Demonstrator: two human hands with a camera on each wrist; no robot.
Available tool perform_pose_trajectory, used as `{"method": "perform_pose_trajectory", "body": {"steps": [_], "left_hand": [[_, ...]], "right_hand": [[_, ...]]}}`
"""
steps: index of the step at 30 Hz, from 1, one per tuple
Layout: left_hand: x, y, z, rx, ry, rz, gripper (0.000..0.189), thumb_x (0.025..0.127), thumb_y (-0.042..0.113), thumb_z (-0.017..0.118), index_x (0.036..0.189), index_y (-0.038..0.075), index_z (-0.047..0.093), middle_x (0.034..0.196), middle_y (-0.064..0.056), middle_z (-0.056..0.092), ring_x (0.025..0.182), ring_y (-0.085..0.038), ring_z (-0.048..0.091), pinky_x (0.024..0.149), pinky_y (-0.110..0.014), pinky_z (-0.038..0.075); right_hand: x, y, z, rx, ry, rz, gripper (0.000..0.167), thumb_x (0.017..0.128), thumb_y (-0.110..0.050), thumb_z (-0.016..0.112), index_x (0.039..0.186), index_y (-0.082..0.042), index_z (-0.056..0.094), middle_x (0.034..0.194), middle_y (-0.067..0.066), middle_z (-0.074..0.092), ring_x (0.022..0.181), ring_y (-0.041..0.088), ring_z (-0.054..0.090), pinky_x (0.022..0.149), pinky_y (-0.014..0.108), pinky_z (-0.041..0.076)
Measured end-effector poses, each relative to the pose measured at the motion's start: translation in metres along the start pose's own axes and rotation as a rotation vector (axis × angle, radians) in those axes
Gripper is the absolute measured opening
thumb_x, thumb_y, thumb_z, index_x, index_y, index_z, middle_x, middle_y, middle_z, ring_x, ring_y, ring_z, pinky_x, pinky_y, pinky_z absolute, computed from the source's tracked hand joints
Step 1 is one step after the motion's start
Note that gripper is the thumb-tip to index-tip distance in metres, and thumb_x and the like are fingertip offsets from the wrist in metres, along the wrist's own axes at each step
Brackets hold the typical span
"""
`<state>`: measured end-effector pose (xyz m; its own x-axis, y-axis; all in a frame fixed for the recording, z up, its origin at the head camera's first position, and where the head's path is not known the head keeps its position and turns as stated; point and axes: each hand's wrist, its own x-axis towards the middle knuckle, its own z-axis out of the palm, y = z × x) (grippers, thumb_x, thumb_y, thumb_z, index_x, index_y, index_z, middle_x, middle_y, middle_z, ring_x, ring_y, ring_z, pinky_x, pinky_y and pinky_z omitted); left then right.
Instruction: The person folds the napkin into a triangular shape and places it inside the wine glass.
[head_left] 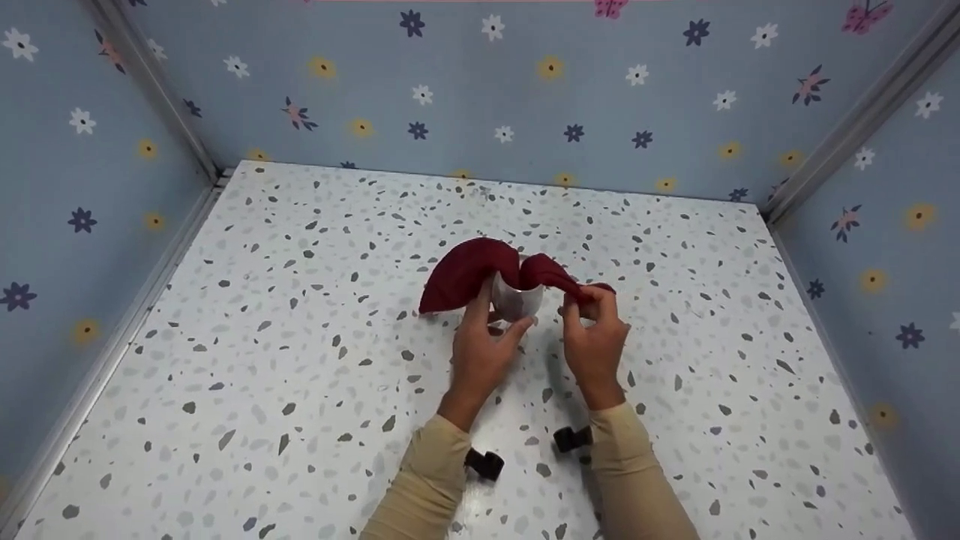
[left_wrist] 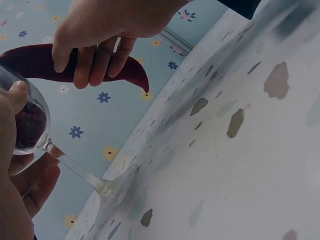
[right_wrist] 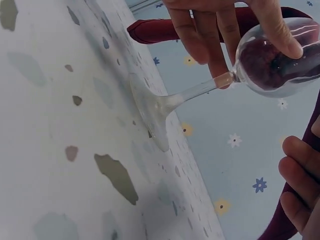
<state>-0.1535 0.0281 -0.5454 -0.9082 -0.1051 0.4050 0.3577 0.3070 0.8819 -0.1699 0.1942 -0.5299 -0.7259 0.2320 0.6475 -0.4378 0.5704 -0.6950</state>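
Observation:
A clear stemmed wine glass (head_left: 517,304) stands upright near the middle of the table. Tucked into its bowl is a dark red cloth napkin (head_left: 466,279), whose two ends spread out over the rim to left and right. My left hand (head_left: 484,352) holds the bowl, its thumb on the near side, as the right wrist view shows with the glass (right_wrist: 272,62). With curled fingers my right hand (head_left: 596,345) grips the napkin's right end. Bunched cloth (left_wrist: 31,124) shows through the glass in the left wrist view.
The table (head_left: 300,420) has a white speckled top. Blue flowered panels (head_left: 465,97) enclose it at the back and both sides, with metal strips (head_left: 161,90) at the corners. Black wrist-worn mounts (head_left: 486,465) stick out inward from the sleeves.

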Motion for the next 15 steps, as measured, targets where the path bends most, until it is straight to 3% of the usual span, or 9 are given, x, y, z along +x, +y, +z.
{"method": "perform_pose_trajectory", "body": {"steps": [7,15], "left_hand": [[-0.0018,0.0,-0.0011,0.007,-0.025,-0.018,0.085,0.089,0.047,0.074,0.158,0.02,0.033,0.15,0.002,0.047,0.103,-0.016,0.066,0.081,-0.027,0.056],[0.0024,0.0043,-0.0031,-0.003,-0.016,-0.049,0.085,0.089,0.044,0.076,0.158,0.019,0.033,0.151,0.002,0.046,0.103,-0.017,0.066,0.08,-0.027,0.056]], "right_hand": [[-0.0062,0.0031,0.0037,-0.003,-0.004,0.064,0.013,0.093,-0.002,0.066,0.106,-0.002,0.064,0.08,0.002,0.072,0.067,0.011,0.064,0.057,0.027,0.048],[0.0004,0.0003,0.0077,-0.01,-0.02,0.047,0.012,0.093,-0.003,0.066,0.105,-0.002,0.064,0.076,0.002,0.07,0.062,0.01,0.061,0.055,0.019,0.044]]}}
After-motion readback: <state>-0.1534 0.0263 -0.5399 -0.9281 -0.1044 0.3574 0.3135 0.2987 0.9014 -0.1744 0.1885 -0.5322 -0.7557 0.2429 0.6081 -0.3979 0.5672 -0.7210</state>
